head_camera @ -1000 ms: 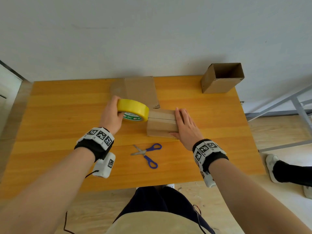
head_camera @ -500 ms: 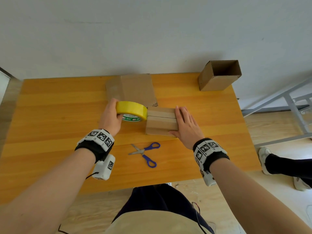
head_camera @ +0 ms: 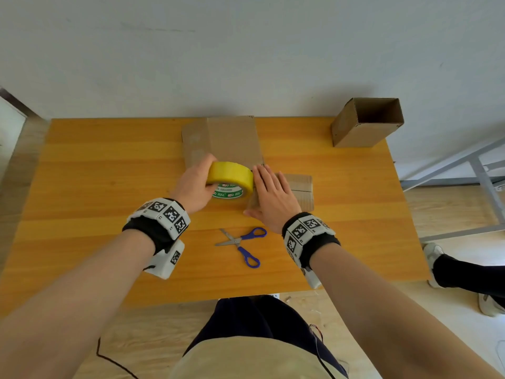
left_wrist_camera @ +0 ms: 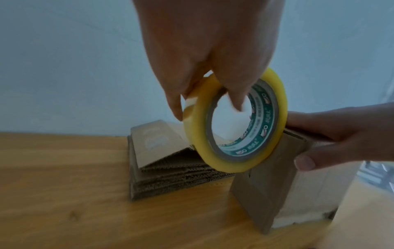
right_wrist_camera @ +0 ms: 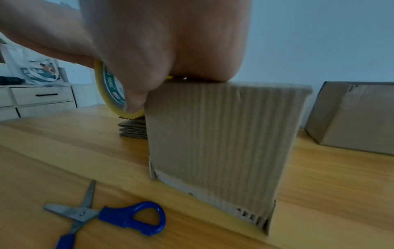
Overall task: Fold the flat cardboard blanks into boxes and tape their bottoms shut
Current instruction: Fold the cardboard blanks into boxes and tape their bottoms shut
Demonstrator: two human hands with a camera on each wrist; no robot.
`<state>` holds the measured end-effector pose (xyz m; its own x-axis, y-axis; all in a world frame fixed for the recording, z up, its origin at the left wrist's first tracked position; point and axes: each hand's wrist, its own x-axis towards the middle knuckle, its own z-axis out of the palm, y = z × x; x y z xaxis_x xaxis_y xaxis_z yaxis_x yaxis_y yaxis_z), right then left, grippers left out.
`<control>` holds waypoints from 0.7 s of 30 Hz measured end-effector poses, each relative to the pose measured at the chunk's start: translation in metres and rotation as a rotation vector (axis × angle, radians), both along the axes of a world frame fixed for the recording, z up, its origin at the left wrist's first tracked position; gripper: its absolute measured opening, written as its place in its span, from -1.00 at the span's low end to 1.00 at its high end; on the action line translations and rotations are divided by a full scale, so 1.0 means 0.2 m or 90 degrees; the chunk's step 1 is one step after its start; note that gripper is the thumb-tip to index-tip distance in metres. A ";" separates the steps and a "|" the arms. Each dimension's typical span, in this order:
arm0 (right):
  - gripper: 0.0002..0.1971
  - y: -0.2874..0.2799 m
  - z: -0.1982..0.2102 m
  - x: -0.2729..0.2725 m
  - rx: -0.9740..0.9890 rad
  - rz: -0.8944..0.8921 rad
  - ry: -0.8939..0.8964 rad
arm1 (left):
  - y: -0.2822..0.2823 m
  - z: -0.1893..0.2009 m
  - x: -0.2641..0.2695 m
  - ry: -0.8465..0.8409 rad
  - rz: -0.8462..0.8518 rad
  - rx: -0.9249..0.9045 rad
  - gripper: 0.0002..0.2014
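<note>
A small folded cardboard box (head_camera: 299, 191) stands mid-table with its closed flaps facing up. My right hand (head_camera: 270, 196) lies flat on the left part of its top, fingers straight; the thumb (right_wrist_camera: 136, 99) runs down the near left edge of the box (right_wrist_camera: 215, 143). My left hand (head_camera: 195, 187) grips the yellow tape roll (head_camera: 231, 177), fingers through its core (left_wrist_camera: 234, 104), and holds it against the box's left end (left_wrist_camera: 275, 183). A stack of flat blanks (head_camera: 231, 140) lies just behind the roll.
Blue-handled scissors (head_camera: 241, 244) lie open on the wooden table (head_camera: 95, 187) in front of the box. A finished open box (head_camera: 366, 124) lies at the far right corner by the wall. A person's foot (head_camera: 464, 274) is on the floor beyond the right edge.
My right hand slid from the box's right end across its top to the left end, beside the tape roll. The left hand kept its hold on the roll at the box's left end.
</note>
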<state>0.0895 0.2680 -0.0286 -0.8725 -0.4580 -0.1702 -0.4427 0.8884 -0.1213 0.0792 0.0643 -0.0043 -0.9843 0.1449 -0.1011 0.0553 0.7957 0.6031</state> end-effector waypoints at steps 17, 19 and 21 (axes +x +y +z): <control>-0.10 0.04 -0.02 -0.01 0.010 0.039 0.025 | -0.15 -0.02 -0.02 -0.153 -0.158 -0.185 -0.53; -0.10 0.04 -0.02 -0.01 0.002 0.032 0.020 | -0.13 -0.01 -0.02 -0.179 -0.139 -0.129 -0.57; -0.11 0.06 -0.01 -0.01 -0.007 0.035 0.015 | -0.11 0.00 -0.02 -0.203 -0.122 -0.098 -0.58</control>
